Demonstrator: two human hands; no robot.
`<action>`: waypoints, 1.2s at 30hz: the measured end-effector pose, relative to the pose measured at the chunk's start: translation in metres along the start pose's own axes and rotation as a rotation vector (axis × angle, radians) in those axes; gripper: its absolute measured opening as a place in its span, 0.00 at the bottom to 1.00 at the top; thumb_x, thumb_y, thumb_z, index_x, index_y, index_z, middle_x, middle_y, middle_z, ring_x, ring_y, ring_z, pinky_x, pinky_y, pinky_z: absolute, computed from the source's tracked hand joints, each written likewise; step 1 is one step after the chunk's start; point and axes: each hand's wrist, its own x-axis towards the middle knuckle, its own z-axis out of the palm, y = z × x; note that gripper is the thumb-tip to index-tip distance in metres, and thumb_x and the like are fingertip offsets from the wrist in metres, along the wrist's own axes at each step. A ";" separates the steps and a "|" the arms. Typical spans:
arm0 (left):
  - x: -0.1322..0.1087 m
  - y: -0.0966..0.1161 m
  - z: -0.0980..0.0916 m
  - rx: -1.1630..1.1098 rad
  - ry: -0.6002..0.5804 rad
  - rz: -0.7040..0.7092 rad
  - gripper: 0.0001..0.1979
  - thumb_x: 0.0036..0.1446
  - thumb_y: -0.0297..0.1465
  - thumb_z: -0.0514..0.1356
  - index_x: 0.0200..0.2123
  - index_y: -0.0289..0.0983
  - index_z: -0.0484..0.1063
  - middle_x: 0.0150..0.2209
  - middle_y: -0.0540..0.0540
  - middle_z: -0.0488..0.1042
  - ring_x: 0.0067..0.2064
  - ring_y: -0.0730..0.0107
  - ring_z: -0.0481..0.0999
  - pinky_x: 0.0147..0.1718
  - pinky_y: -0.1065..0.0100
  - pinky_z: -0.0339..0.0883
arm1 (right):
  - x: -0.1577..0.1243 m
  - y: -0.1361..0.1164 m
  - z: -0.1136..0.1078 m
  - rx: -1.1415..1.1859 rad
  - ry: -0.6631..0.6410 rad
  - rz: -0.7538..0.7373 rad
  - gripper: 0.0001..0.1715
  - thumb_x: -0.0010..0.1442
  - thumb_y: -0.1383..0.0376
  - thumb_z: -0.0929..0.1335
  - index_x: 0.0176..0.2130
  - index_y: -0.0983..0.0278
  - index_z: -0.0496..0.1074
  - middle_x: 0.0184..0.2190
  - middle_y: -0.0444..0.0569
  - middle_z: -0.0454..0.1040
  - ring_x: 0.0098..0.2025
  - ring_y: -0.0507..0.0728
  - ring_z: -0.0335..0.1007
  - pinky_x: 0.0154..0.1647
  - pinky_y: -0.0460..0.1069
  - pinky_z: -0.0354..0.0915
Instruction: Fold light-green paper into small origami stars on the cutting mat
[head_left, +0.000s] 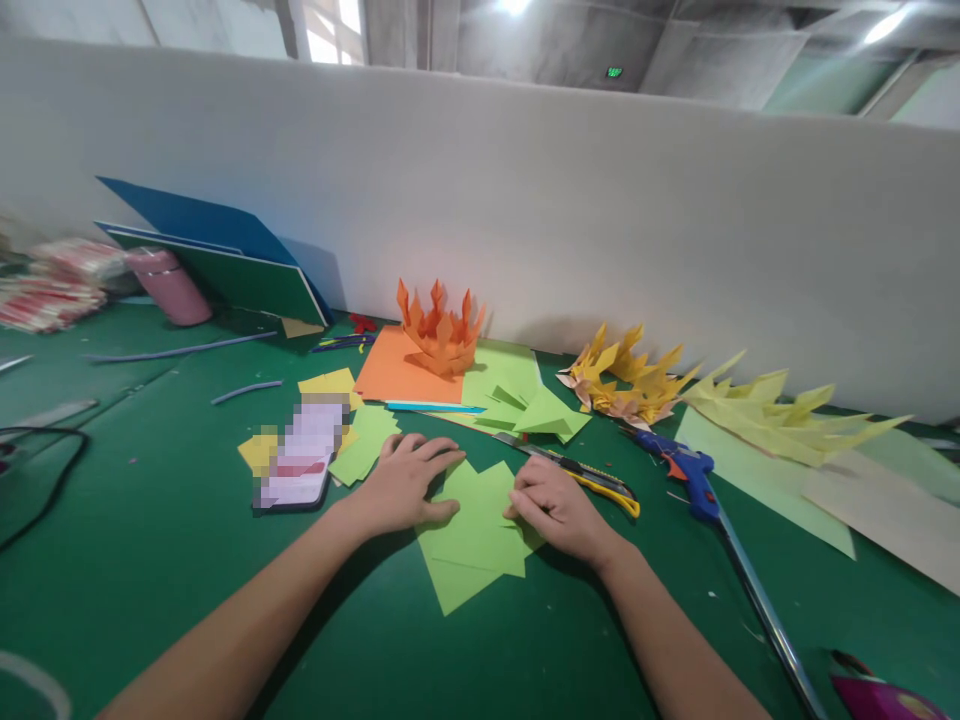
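My left hand (405,483) lies flat, fingers stretched out, pressing the left part of a light green folded paper (474,535) on the green table (150,560). My right hand (559,508) rests on the paper's right side with its fingers curled and pinched down on a fold edge. A yellow utility knife (600,482) lies just beyond my right hand. A phone (301,462) lies left of my left hand.
An orange folded paper crown (441,330) stands on an orange sheet at the back. More green pieces (536,410), yellow folded shapes (626,380), pale green spiky shapes (780,415), a blue glue gun (686,470), a metal ruler (765,610) and leaning boards (225,260) surround the spot. A white wall closes the rear.
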 end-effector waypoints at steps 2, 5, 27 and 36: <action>0.000 -0.001 0.001 -0.001 0.016 0.011 0.27 0.51 0.41 0.57 0.56 0.45 0.63 0.57 0.48 0.66 0.52 0.50 0.61 0.53 0.48 0.48 | -0.002 0.000 -0.002 0.021 -0.014 -0.013 0.30 0.66 0.61 0.55 0.20 0.63 0.71 0.20 0.47 0.66 0.28 0.54 0.59 0.31 0.50 0.57; -0.001 -0.002 0.003 0.000 0.040 0.023 0.27 0.51 0.41 0.57 0.55 0.45 0.64 0.56 0.48 0.66 0.52 0.51 0.61 0.54 0.48 0.47 | -0.002 -0.002 -0.001 0.053 -0.043 -0.011 0.30 0.66 0.61 0.54 0.16 0.62 0.64 0.16 0.44 0.61 0.25 0.53 0.56 0.29 0.49 0.55; 0.004 0.000 0.012 -0.095 0.222 0.072 0.09 0.58 0.33 0.53 0.33 0.42 0.74 0.35 0.48 0.72 0.44 0.63 0.68 0.54 0.51 0.48 | 0.004 0.002 0.014 0.294 -0.014 0.411 0.06 0.52 0.65 0.66 0.33 0.62 0.63 0.18 0.36 0.57 0.21 0.49 0.55 0.22 0.44 0.51; 0.008 -0.010 0.011 -0.416 0.526 -0.105 0.11 0.58 0.37 0.55 0.32 0.41 0.75 0.33 0.48 0.77 0.38 0.64 0.73 0.42 0.59 0.64 | 0.003 0.003 0.010 0.252 -0.019 0.394 0.12 0.51 0.58 0.69 0.29 0.64 0.69 0.26 0.45 0.69 0.27 0.52 0.63 0.26 0.46 0.58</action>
